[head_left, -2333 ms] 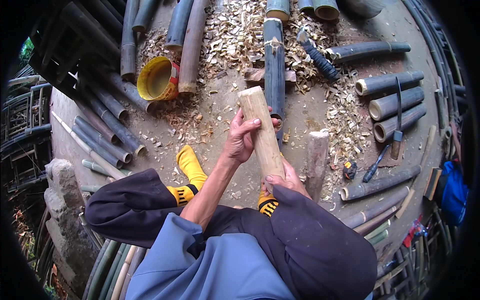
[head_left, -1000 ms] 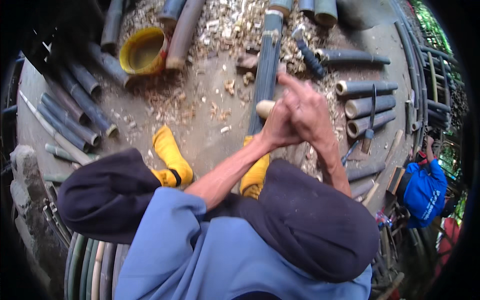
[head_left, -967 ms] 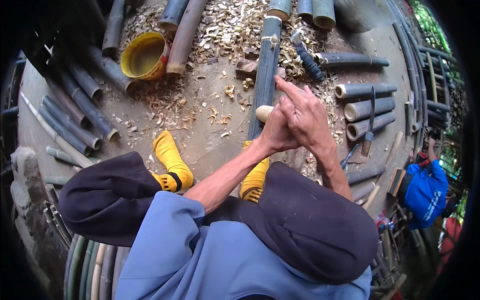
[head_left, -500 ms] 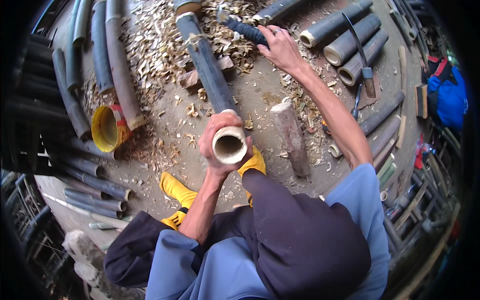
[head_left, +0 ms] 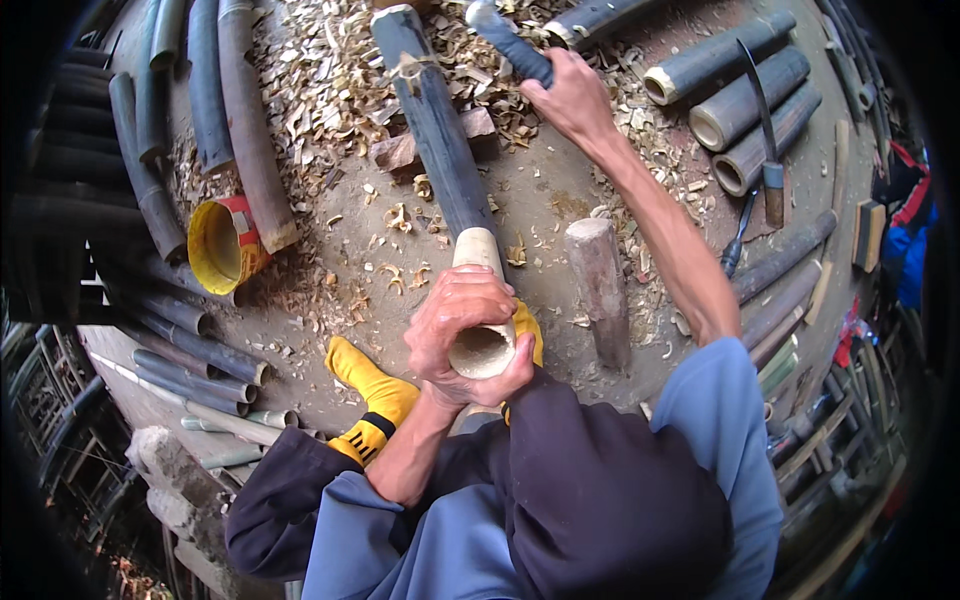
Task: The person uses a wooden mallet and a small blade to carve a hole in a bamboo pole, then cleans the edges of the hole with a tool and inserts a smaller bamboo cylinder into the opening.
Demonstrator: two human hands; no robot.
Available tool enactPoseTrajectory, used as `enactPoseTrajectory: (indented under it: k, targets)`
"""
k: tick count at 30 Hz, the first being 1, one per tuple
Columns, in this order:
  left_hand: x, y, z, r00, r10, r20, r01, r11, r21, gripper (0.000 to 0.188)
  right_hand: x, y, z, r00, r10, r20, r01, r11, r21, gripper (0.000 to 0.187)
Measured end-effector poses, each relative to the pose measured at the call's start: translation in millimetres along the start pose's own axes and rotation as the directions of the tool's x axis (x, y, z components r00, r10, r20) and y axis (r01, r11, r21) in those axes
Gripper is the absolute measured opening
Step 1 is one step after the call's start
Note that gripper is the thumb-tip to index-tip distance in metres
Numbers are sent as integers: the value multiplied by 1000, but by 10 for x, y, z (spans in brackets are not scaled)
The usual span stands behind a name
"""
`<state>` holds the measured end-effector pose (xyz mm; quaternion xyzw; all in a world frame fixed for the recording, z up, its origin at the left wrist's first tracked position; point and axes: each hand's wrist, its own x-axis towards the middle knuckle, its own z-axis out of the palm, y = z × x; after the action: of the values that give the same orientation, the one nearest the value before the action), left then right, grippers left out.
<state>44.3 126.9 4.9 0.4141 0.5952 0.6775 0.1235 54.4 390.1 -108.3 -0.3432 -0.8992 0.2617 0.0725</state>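
The bamboo pole (head_left: pixel 440 150) is dark blue-grey along its skin, with a pale cream peeled end where the left hand (head_left: pixel 462 330) wraps it; its cut mouth shows tan. The tool handle (head_left: pixel 512 45) in the right hand (head_left: pixel 572 95) is dark navy with a grey tip. The boots (head_left: pixel 372 385) are bright yellow with a black band bearing yellow marks. The can (head_left: pixel 225 245) is yellow inside, its outer wall red and white. The shavings (head_left: pixel 320 70) are pale straw on the brown dirt ground (head_left: pixel 560 205). The trousers (head_left: pixel 600 490) are dark purple-black, the shirt (head_left: pixel 720 440) plain light blue. The wooden post (head_left: pixel 598 290) is weathered grey-brown.
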Motion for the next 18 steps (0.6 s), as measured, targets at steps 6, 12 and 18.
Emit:
enactPoseTrajectory:
  k: [6, 12, 18]
  targets:
    - [-150, 224, 4, 999, 33, -17, -32, 998, 48, 25, -964, -475, -544, 986, 168, -14, -112, 713, 692, 41]
    - [137, 184, -179, 955, -281, -98, 283, 959, 1, 22, -1711, -493, -701, 956, 237, 171, -283, 609, 741, 34]
    - [65, 653, -303, 973, -45, -225, 62, 996, 66, 38, -2291, -561, -673, 916, 287, 279, -400, 626, 670, 38]
